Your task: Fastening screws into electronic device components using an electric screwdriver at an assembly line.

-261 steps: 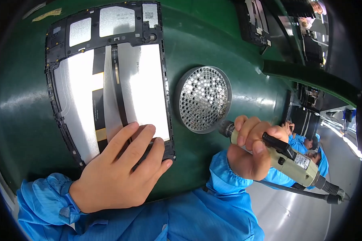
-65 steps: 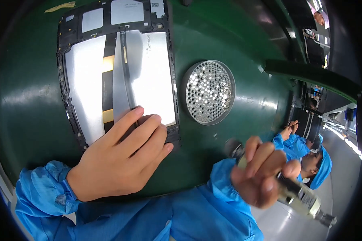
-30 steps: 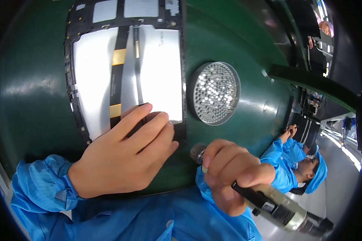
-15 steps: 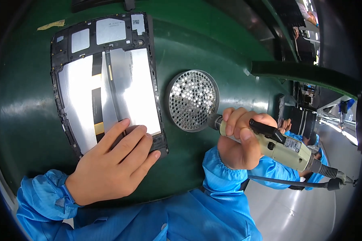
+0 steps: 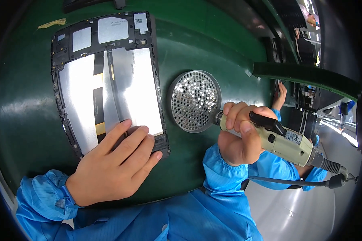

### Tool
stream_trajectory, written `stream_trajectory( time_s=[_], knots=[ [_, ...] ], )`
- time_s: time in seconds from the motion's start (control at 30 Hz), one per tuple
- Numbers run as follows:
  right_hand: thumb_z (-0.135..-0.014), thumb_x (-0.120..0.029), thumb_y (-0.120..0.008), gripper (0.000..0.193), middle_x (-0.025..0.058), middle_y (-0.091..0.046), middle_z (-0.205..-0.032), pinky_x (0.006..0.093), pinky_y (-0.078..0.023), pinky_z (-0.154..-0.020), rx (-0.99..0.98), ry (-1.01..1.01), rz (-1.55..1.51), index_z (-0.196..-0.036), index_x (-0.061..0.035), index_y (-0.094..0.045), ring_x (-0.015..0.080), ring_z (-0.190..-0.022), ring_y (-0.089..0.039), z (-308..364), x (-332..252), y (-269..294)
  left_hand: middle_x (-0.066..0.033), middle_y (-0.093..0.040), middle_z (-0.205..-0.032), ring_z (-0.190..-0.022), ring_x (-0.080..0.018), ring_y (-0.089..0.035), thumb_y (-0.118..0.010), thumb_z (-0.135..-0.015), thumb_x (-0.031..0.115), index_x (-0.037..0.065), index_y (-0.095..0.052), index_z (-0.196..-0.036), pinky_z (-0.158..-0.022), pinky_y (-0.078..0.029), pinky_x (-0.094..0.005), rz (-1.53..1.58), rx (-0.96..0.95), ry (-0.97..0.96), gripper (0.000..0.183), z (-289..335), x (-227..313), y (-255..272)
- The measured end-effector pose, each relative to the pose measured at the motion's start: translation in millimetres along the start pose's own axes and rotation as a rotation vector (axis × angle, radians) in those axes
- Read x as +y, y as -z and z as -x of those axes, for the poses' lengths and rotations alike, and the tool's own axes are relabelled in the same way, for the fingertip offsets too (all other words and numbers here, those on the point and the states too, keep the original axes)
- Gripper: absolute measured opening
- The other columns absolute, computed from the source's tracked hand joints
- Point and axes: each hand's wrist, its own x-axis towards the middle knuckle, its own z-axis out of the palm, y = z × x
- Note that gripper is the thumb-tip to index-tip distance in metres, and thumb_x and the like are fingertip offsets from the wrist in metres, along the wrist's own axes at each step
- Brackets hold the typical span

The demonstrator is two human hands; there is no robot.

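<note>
Fingers spread, my left hand lies flat on the lower end of an opened tablet housing, a black frame with silver metal plates and dark and gold strips inside. My right hand is wrapped round a pale green electric screwdriver, with a black lever on top and a cable at its rear. The tool's front end is at the right rim of a round metal screw dish, whose perforated plate is dotted with small screws. The tip of the tool is hidden at the rim.
Everything lies on a green work mat. A torn piece of yellowish tape is at the far left. Along the right runs a dark green rail. Beyond it, another person's hand and blue sleeve show.
The screwdriver and my right hand have shifted very slightly. The tablet housing and dish sit marginally further right in the picture. At right, the other person's hand has moved farther away.
</note>
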Motion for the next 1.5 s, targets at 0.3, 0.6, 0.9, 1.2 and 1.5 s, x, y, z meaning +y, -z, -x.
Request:
stream_trajectory(
  time_s=[0.3, 0.6, 0.9, 1.2, 1.5],
  knots=[
    [-0.077, 0.000, -0.058, 0.033, 0.0108, -0.051, -0.065, 0.0376, -0.044, -0.060, -0.010, 0.017, 0.014, -0.108, -0.0015, -0.049, 0.0210, -0.057, -0.051, 1.9, 2.0, 2.9, -0.0216, -0.060, -0.110, -0.111, -0.0359, -0.056, -0.065, -0.077, 0.007, 0.002, -0.067, -0.095, -0.099, -0.041, -0.0544, 0.051, 0.041, -0.038, 0.019, 6.2, -1.3, 2.2],
    [-0.082, -0.012, -0.058, 0.032, 0.0014, -0.046, -0.064, 0.0333, -0.034, -0.066, -0.269, -0.074, 0.042, -0.113, -0.0121, -0.050, 0.0137, -0.061, -0.047, 24.6, -57.7, -25.3, -0.0224, -0.061, -0.106, -0.108, -0.0370, -0.058, -0.066, -0.075, 0.004, -0.003, -0.066, -0.087, -0.097, -0.043, -0.0535, 0.127, 0.132, -0.075, 0.014, 11.1, -6.2, -4.3],
    [-0.080, -0.006, -0.062, 0.028, 0.0026, -0.053, -0.063, 0.0316, -0.045, -0.052, -0.364, -0.078, -0.031, -0.102, -0.0098, -0.045, 0.0154, -0.050, -0.052, 48.4, -40.7, -71.5, -0.0207, -0.063, -0.103, -0.106, -0.0350, -0.059, -0.066, -0.075, 0.004, -0.003, -0.067, -0.081, -0.096, -0.045, -0.0506, 0.145, 0.213, -0.062, 0.010, 14.6, -9.2, -4.1],
    [-0.068, 0.006, -0.066, 0.032, 0.0106, -0.054, -0.059, 0.0408, -0.049, -0.054, -0.314, -0.140, -0.044, -0.094, -0.0015, -0.048, 0.0232, -0.051, -0.053, 48.1, -41.0, -77.1, -0.0195, -0.063, -0.101, -0.105, -0.0339, -0.059, -0.065, -0.073, 0.006, -0.003, -0.067, -0.080, -0.096, -0.046, -0.0496, 0.120, 0.207, -0.084, 0.011, 14.6, -12.8, -1.4],
    [-0.071, 0.001, -0.060, 0.034, 0.0031, -0.052, -0.060, 0.0337, -0.044, -0.051, -0.486, -0.069, 0.037, -0.101, -0.0076, -0.044, 0.0162, -0.047, -0.049, 43.0, -32.9, -73.2, -0.0153, -0.061, -0.106, -0.108, -0.0307, -0.055, -0.067, -0.077, 0.008, -0.002, -0.069, -0.086, -0.098, -0.042, -0.0470, 0.155, 0.200, -0.036, 0.013, 10.3, -10.9, -5.3]
  ],
)
